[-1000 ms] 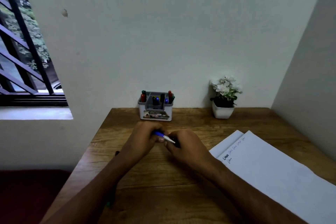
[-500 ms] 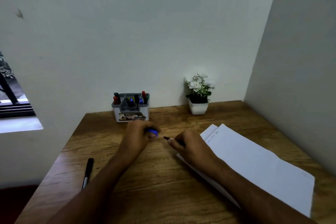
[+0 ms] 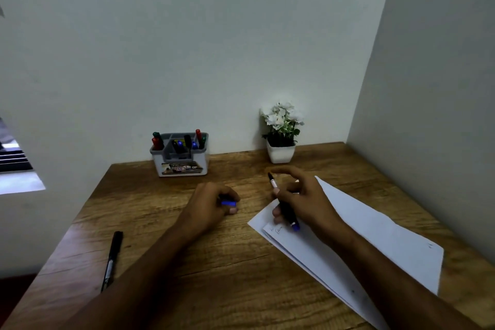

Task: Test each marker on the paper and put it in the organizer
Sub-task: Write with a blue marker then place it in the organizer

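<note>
Now left hand (image 3: 211,203) pinches blue cap (image 3: 228,203); right hand (image 3: 302,199) grips uncapped marker (image 3: 284,205) over paper (image 3: 375,228)

I see a brown wooden table (image 3: 214,284) with clear grain and a soft sheen; the white sheets of paper (image 3: 375,233) on it look smooth and matt; the grey and white plastic organizer (image 3: 180,166) is a little glossy; the black plastic marker (image 3: 111,260) shines faintly; the small white flowerpot (image 3: 280,154) looks smooth; the wall (image 3: 201,48) is matt.
</note>
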